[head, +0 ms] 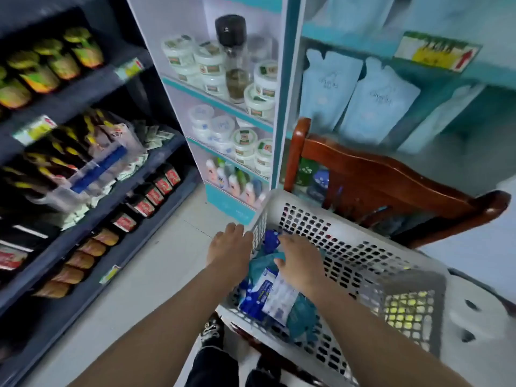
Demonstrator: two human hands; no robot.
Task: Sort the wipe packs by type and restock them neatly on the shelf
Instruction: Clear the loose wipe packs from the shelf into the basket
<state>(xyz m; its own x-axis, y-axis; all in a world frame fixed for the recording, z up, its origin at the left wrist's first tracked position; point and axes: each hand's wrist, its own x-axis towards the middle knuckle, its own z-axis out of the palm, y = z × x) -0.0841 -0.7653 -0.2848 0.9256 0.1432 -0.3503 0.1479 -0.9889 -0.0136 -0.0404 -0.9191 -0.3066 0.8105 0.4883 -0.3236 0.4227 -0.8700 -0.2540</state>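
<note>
A white perforated basket (349,247) sits on a wooden chair and holds several wipe packs. Blue-and-white packs (268,294) lie near its front, and teal packs (301,317) are mixed in among them. My left hand (231,244) rests on the basket's left rim with its fingers over the edge. Inside the basket, my right hand (301,261) lies on top of the packs, fingers bent down onto a teal pack (262,261). The frame is too blurred to tell whether the right hand grips it.
The red-brown wooden chair (377,177) stands against a teal shelf with pale blue pouches (374,107). A narrow white display (231,107) holds round tubs and small bottles. Dark shelving (83,177) with snack packs fills the left. Pale floor (153,275) lies between.
</note>
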